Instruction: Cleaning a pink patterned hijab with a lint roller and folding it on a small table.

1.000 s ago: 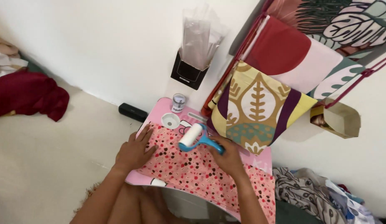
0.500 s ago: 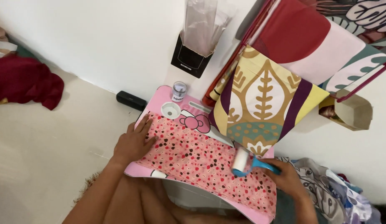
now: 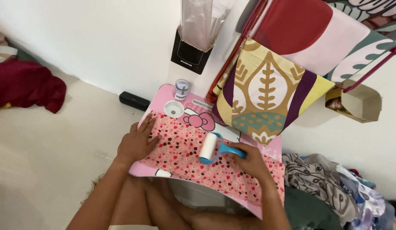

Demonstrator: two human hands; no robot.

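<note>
We press left hand [image 3: 137,142] flat on cloth [image 3: 193,155] | right hand [image 3: 249,161] grips roller [image 3: 209,148] on cloth | pink tabletop [image 3: 164,96], white wall [image 3: 100,38], pale floor [image 3: 40,145], perhaps tile.

The single head view looks steeply down from above the person's own lap onto the small pink table [image 3: 266,155], close enough that both forearms enter from the bottom edge. It faces forward toward the white wall [image 3: 104,38], which fills the upper left, and the frame is tilted, so the table runs diagonally (higher at left, lower at right). The pale floor [image 3: 40,149] lies at left, with hanging patterned cloths [image 3: 266,93] at upper right
</note>
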